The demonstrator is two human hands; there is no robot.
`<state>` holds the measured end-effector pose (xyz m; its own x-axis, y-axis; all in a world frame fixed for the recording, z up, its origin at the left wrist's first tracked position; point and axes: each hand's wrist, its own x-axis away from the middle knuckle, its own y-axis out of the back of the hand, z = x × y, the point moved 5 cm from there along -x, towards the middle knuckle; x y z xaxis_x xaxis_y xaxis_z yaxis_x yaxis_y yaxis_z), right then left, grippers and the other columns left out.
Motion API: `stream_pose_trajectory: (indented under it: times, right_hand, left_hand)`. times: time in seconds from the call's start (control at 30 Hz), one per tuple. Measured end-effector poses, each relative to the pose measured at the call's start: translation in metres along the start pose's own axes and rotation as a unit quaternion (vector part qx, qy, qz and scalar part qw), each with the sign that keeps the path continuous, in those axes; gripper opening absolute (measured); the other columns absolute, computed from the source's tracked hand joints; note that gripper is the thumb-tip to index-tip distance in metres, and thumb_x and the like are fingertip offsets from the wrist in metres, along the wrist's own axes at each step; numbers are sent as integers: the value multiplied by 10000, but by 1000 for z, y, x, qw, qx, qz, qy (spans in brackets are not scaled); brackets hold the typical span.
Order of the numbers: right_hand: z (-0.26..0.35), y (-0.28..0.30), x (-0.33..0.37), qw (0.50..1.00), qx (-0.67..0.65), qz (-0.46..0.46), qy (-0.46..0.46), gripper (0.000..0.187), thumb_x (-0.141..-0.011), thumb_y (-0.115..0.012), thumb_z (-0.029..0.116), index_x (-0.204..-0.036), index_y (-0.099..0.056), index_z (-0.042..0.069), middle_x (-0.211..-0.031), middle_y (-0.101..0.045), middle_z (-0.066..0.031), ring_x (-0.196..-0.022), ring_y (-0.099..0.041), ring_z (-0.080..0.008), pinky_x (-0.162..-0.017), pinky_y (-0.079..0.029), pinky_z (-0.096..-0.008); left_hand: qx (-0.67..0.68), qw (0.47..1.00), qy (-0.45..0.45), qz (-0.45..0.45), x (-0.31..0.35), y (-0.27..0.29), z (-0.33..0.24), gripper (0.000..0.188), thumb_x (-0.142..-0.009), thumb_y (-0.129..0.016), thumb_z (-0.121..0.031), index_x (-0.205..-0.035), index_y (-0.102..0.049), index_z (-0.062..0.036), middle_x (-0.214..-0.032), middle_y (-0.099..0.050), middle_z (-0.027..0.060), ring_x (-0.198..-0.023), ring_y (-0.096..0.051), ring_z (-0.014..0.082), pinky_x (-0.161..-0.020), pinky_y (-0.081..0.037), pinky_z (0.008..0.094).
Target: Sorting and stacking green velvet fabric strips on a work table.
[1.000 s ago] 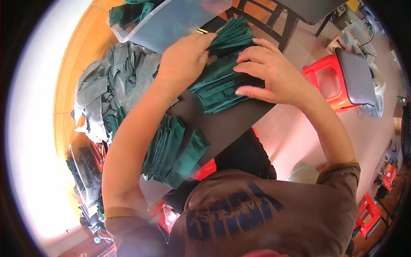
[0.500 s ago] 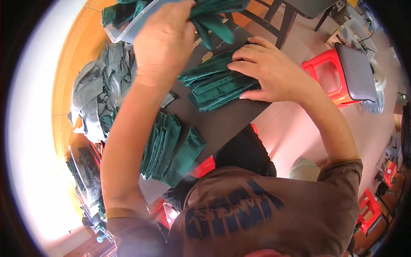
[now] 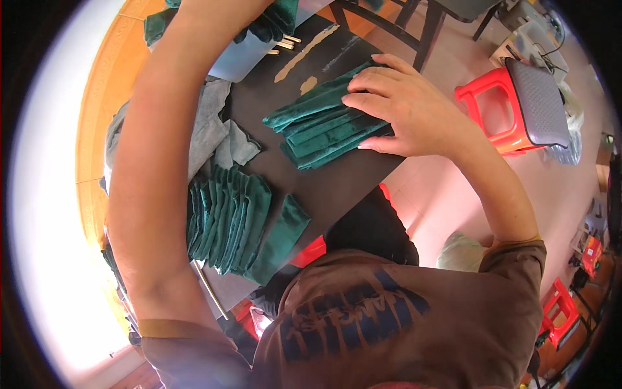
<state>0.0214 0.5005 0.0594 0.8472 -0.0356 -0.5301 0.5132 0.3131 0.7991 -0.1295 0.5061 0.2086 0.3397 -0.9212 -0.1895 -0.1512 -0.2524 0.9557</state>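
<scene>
At the top edge, my left hand (image 3: 223, 9) reaches over a translucent plastic bin (image 3: 241, 59). Its fingers lie out of the picture, so I cannot see what they hold. Dark green velvet pieces (image 3: 280, 19) show at the bin's rim, close beside that hand. On the dark table, my right hand (image 3: 405, 107) rests, fingers apart, on the right end of a pile of folded green velvet strips (image 3: 324, 126). Nearer to me, a row of similar green strips (image 3: 230, 217) leans together. One separate green strip (image 3: 285, 230) lies to its right.
Grey fabric pieces (image 3: 214, 129) lie left of the strips, partly behind my left forearm. The dark table (image 3: 259, 97) has worn patches near thin rods (image 3: 285, 44) by the bin. A red stool (image 3: 499, 110) with a grey seat stands at the right, beyond the table edge.
My left hand has moved up and out over the bin, and the green pieces it carried have left the area above the table. The right hand stays on its pile.
</scene>
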Motion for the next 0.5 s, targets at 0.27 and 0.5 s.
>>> stream_pose_trajectory:
  times: [0.27,0.5]
  right_hand:
    - [1,3,-1,1000,-18,1,4,510,-630,-806,222,-1070,-610,53,-1076,-592,-91,-1051,-559,-265,-1005,-383,-415]
    - [1,4,-2,999,12,-28,16,501,-614,-799,196,-1049,-604,42,-1068,-592,-91,-1039,-558,-275,-953,-407,-396]
  left_hand:
    - [-101,918,-383,7,89,-81,36,267,-833,-552,-121,-1092,-592,-66,-896,-639,85,-824,-602,294,-710,-476,406]
    - [24,940,-339,-37,103,-86,43,312,-799,-630,-79,-1104,-592,-26,-921,-638,103,-839,-587,296,-748,-468,393]
